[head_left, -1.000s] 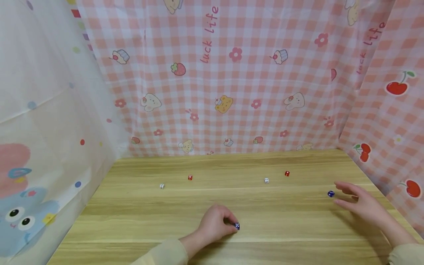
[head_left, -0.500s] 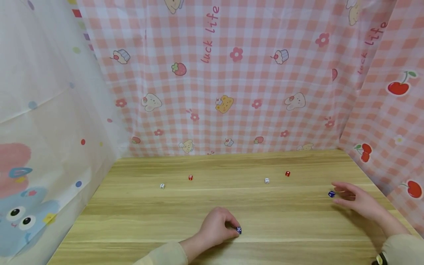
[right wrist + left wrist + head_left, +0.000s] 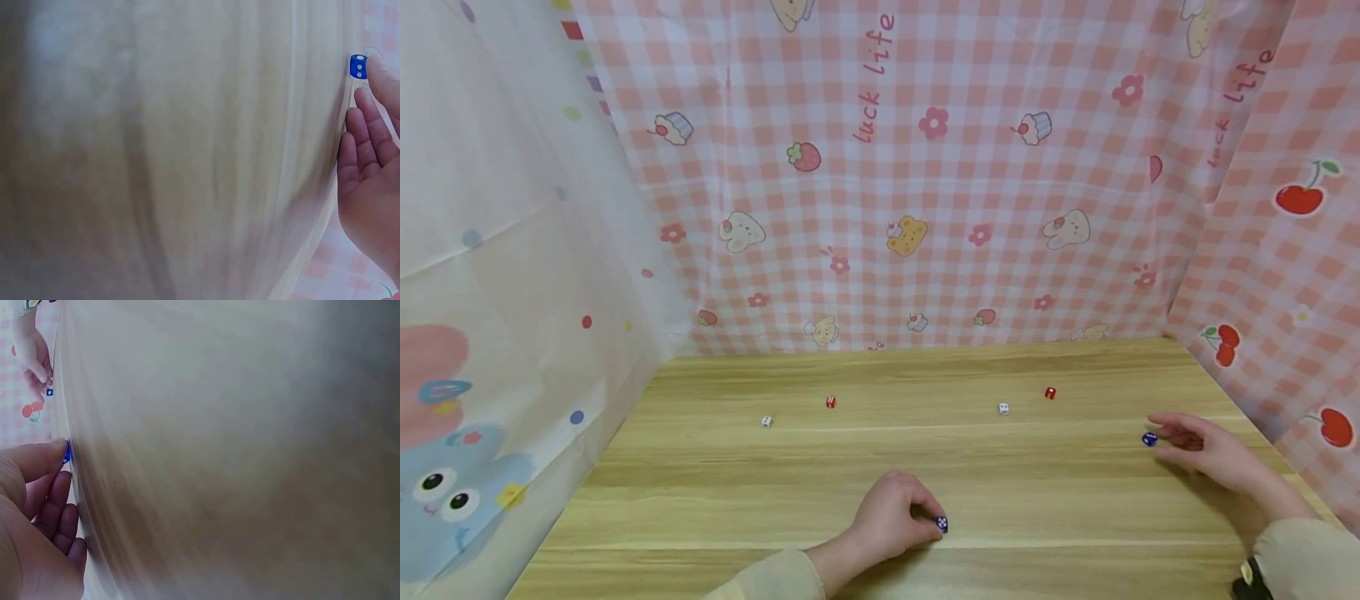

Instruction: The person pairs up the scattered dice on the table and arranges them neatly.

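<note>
My left hand (image 3: 891, 517) pinches a blue die (image 3: 942, 524) with white pips between thumb and fingertips, low over the front middle of the table. The same die (image 3: 66, 453) shows partly behind the thumb in the left wrist view. Toward the table's right side, my right hand (image 3: 1206, 450) holds its thumb and fingers apart around a second blue die (image 3: 1149, 439), which sits on the wood. In the right wrist view the thumb tip is right at this die (image 3: 359, 66).
Farther back on the wooden table (image 3: 737, 500) lie a white die (image 3: 767, 422) and a red die (image 3: 831, 402) on the left, another white die (image 3: 1003, 409) and red die (image 3: 1050, 393) on the right. A pink checked cloth (image 3: 850, 192) hangs behind.
My left hand has shifted slightly right and nearer the front edge with its blue die. My right hand has moved slightly left, bringing its fingers closer around the other blue die, which stays put.
</note>
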The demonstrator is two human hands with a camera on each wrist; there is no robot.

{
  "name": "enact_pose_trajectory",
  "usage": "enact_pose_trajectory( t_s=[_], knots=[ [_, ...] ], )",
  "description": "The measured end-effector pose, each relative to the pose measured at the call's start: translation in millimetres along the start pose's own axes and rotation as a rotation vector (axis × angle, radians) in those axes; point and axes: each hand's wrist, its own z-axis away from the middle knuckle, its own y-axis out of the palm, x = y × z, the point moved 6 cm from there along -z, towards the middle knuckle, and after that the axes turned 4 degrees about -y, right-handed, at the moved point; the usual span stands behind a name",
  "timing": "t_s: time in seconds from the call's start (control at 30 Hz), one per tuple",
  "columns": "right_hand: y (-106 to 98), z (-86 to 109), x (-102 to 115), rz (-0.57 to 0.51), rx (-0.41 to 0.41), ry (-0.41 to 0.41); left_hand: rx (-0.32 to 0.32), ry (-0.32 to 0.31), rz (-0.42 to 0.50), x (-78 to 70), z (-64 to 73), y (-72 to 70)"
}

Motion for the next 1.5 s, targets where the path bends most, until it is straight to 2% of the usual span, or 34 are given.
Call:
enact_pose_trajectory(
  t_s=[0.27, 0.43, 0.67, 1.13, 1.5],
  knots=[
    [0, -2.7, -7, -0.051, 0.007, 0.054, 0.020, -0.018, 0.008, 0.0, 0.4, 0.5],
    [1, -5.2, -10, -0.050, 0.001, 0.019, 0.020, -0.016, 0.010, -0.1, 0.6, 0.2],
    [3, -9.4, -10, 0.043, 0.005, -0.034, 0.020, -0.019, 0.009, 0.1, 0.8, 0.2],
    [4, -12.2, -11, 0.152, 0.012, 0.067, 0.021, 0.003, -0.011, -0.1, 0.8, 0.7],
    [8, -9.8, -3, 0.133, -0.011, -0.023, 0.034, 0.006, -0.005, 0.5, 0.3, 2.1]
  ],
)
